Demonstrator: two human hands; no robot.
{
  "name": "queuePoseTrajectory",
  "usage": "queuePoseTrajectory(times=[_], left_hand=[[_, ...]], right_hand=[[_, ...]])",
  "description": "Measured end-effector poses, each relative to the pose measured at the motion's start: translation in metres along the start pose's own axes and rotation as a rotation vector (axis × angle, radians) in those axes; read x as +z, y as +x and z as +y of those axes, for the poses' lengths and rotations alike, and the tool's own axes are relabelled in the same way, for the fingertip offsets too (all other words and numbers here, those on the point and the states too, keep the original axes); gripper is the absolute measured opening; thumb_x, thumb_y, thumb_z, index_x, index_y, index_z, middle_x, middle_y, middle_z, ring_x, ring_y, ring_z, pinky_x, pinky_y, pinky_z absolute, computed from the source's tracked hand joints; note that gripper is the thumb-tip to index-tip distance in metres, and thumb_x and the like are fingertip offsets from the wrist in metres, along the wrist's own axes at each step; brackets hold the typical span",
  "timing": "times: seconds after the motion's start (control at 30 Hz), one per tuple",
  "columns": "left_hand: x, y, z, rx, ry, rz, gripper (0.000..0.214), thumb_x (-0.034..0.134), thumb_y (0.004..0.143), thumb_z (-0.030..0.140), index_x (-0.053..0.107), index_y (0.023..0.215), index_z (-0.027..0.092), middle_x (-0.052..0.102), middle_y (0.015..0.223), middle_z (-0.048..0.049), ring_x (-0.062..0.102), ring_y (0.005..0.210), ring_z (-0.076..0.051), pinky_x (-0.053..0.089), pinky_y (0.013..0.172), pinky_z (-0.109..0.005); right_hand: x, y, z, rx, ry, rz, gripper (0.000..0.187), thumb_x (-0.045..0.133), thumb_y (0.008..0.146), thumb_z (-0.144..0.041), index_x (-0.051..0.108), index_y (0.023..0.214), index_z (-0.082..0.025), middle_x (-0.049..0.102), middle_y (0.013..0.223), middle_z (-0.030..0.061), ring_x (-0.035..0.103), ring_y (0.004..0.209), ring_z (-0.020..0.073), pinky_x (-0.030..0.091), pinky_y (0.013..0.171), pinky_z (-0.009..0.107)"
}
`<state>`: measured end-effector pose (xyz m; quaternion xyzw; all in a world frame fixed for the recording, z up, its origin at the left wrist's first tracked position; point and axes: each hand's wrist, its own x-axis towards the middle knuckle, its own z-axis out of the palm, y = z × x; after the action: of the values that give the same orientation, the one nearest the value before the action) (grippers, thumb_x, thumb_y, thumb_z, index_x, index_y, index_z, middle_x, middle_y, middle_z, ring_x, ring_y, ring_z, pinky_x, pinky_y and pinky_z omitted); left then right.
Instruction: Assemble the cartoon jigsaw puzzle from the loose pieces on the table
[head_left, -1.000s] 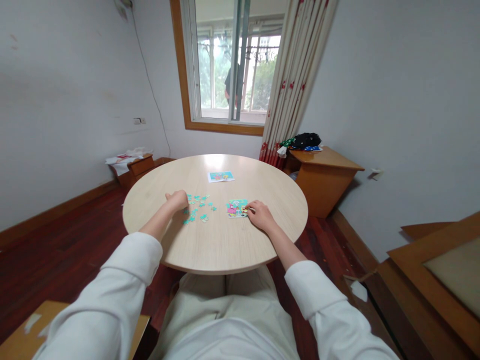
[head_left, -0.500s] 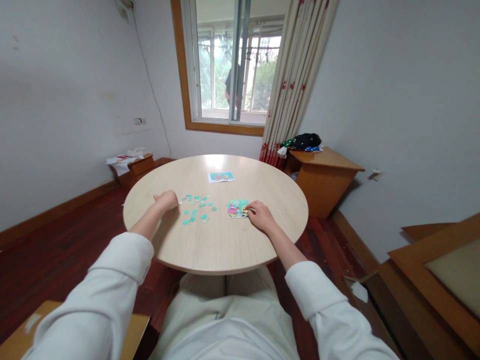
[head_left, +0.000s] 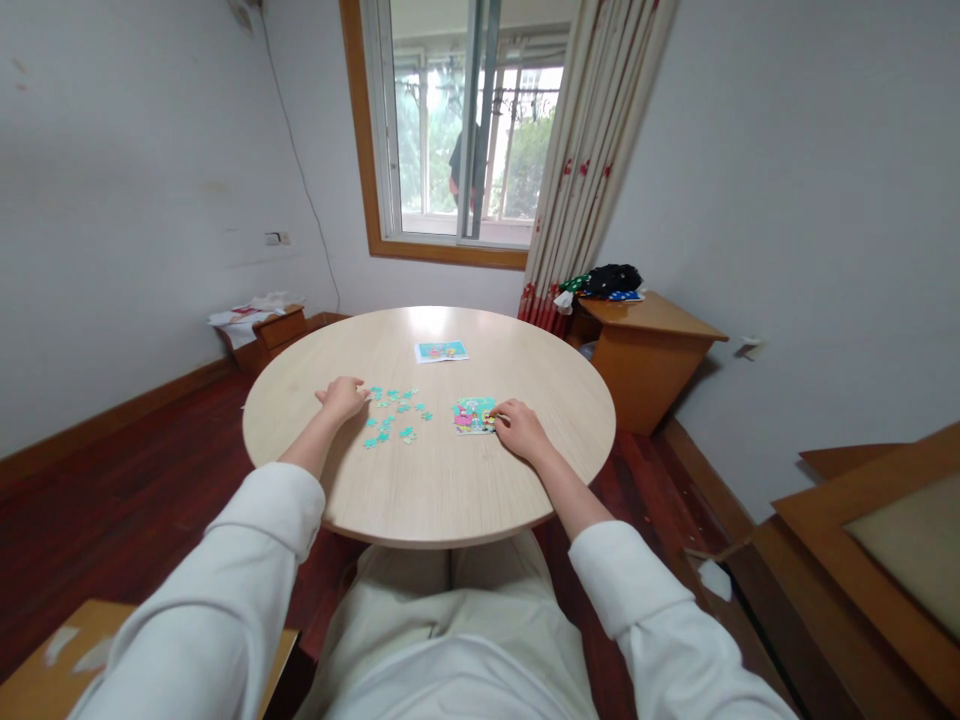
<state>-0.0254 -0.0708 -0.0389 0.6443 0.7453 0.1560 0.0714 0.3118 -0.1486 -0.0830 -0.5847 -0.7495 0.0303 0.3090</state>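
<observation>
My left hand (head_left: 345,398) is at the left edge of a loose spread of jigsaw pieces (head_left: 405,408), mostly turquoise. Its fingers are bent together near the leftmost pieces, one finger sticking out to the left; whatever they pinch is too small to make out. On the right lies a partly joined jigsaw puzzle (head_left: 472,416) with a pink figure on turquoise. My right hand (head_left: 519,428) rests at its right edge, thumb and fingers closed on that side and covering part of it. Farther back on the table lies a picture card (head_left: 442,352) in similar colours.
All this lies on a round, pale wooden table (head_left: 435,500) in front of my lap. A wooden desk (head_left: 652,350) with dark cloth on it stands behind right. Beyond the window (head_left: 465,130), a person is partly visible. A wooden chair (head_left: 877,530) is at the right.
My left hand has moved a little right and away from me, closer to the loose pieces. My right hand stays at the puzzle's right edge.
</observation>
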Motion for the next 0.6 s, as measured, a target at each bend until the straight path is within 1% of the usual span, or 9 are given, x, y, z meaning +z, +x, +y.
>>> queuePoseTrajectory(times=[0.1,0.2,0.37,0.47,0.6], left_hand=[[0.0038,0.0017,0.0013,0.022,0.046,-0.009,0.044,0.048,0.085,0.033,0.063,0.123,0.020,0.062,0.127,-0.0162,0.049,0.122,-0.037,0.033,0.097,-0.054],[0.0070,0.0016,0.0005,0.047,0.097,-0.025,0.037,0.049,0.083,0.030,0.070,0.113,0.024,0.063,0.125,-0.0164,0.051,0.119,-0.039,0.036,0.093,-0.054],[0.0067,0.0041,-0.0007,0.068,0.095,-0.050,0.030,0.050,0.080,0.021,0.075,0.098,0.023,0.069,0.114,-0.0137,0.055,0.115,-0.036,0.033,0.095,-0.055],[0.0055,0.0070,-0.0008,0.066,0.098,-0.075,0.027,0.052,0.077,0.016,0.075,0.090,0.022,0.072,0.107,-0.0120,0.059,0.110,-0.033,0.032,0.097,-0.054],[0.0041,0.0089,-0.0010,0.034,0.088,-0.072,0.021,0.055,0.077,0.019,0.073,0.087,0.021,0.072,0.105,-0.0122,0.059,0.110,-0.033,0.032,0.098,-0.054]], right_hand=[[0.0014,0.0003,0.0010,-0.001,-0.003,0.003,0.021,0.051,0.081,-0.014,0.069,0.089,-0.021,0.065,0.100,0.0059,0.056,0.096,0.0185,0.041,0.089,0.032],[0.0016,0.0002,0.0009,-0.003,-0.006,0.006,0.020,0.051,0.081,-0.015,0.069,0.089,-0.021,0.065,0.100,0.0059,0.056,0.096,0.0186,0.041,0.089,0.032],[0.0000,-0.0002,-0.0013,-0.004,-0.011,0.004,0.020,0.051,0.081,-0.015,0.069,0.089,-0.021,0.065,0.099,0.0059,0.056,0.096,0.0186,0.040,0.088,0.032],[-0.0006,-0.0003,-0.0020,0.005,-0.012,-0.002,0.020,0.051,0.081,-0.015,0.069,0.089,-0.021,0.065,0.100,0.0058,0.056,0.096,0.0183,0.040,0.088,0.031],[-0.0008,-0.0003,-0.0022,0.011,-0.012,-0.016,0.021,0.051,0.082,-0.015,0.069,0.090,-0.020,0.065,0.100,0.0062,0.056,0.097,0.0184,0.040,0.089,0.032]])
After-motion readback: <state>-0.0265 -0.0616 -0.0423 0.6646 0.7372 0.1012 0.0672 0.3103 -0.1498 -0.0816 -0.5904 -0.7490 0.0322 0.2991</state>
